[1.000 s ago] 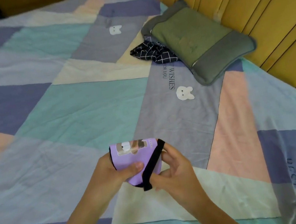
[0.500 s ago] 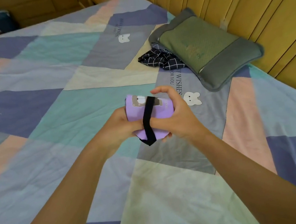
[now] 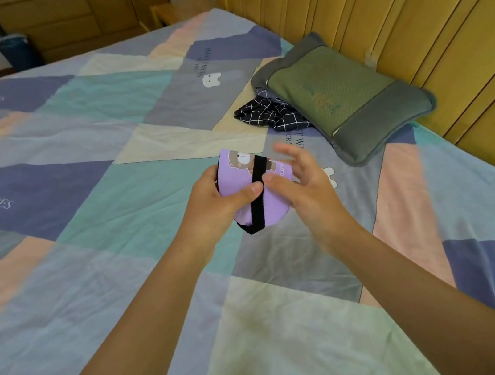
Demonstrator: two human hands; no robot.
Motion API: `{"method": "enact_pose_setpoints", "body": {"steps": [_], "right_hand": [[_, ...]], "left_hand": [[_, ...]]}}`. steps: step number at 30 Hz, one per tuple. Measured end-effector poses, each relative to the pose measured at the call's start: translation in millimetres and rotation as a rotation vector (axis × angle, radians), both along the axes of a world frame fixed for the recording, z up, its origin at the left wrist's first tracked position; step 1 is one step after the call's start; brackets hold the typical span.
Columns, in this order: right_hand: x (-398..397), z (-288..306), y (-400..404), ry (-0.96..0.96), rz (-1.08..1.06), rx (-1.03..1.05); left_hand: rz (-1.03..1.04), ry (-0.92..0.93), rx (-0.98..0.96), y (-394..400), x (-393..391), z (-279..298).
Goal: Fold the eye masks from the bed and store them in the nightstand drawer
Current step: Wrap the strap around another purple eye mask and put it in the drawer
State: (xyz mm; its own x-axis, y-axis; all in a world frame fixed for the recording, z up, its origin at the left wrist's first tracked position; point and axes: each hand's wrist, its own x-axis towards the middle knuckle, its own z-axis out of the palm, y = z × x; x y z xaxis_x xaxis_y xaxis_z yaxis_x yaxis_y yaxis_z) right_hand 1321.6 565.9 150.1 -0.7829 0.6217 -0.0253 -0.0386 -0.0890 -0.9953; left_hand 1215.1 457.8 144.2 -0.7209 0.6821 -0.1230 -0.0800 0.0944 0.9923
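Two hands, left hand (image 3: pixel 209 203) gripping one folded purple eye mask (image 3: pixel 239 185), one pillow (image 3: pixel 346 100)

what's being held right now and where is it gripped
The left hand grips the folded purple fabric eye mask at its left edge, thumb pressing by the black elastic strap. The right hand has its fingers spread beside it.

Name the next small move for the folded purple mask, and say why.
Probably carry it off toward the nightstand drawer. The purple eye mask looks folded, its black strap wrapped around it, the left hand gripping it while the right hand opens beside it.
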Motion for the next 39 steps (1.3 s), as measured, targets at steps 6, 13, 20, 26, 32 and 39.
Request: {"method": "enact_pose_setpoints", "body": {"steps": [6, 13, 20, 26, 32, 39], "right_hand": [[3.3, 65.6, 3.3, 0.111, 0.22, 0.552], [-20.3, 189.6, -25.2, 0.134, 0.303, 0.679], [-30.0, 340.3, -65.7, 0.314, 0.322, 0.903], [-16.4, 440.6, -99.2, 0.487, 0.405, 0.947], [10.3, 518.6, -139.5, 0.623, 0.489, 0.919], [36.3, 560.3, -226.5, 0.816, 0.662, 0.874]], "left_hand": [[-0.1, 0.019, -0.065, -19.3, -19.5, 70.2], [-0.079, 0.24, -0.09, -48.4, -32.6, 213.3], [0.053, 0.466, -0.08, -108.5, -27.2, 373.1], [0.166, 0.671, -0.007, -168.8, 18.1, 479.1], [0.601, 1.248, -0.528, -244.4, 83.1, 554.0], [0.922, 1.441, -1.067, -362.6, 180.9, 588.0]]}}
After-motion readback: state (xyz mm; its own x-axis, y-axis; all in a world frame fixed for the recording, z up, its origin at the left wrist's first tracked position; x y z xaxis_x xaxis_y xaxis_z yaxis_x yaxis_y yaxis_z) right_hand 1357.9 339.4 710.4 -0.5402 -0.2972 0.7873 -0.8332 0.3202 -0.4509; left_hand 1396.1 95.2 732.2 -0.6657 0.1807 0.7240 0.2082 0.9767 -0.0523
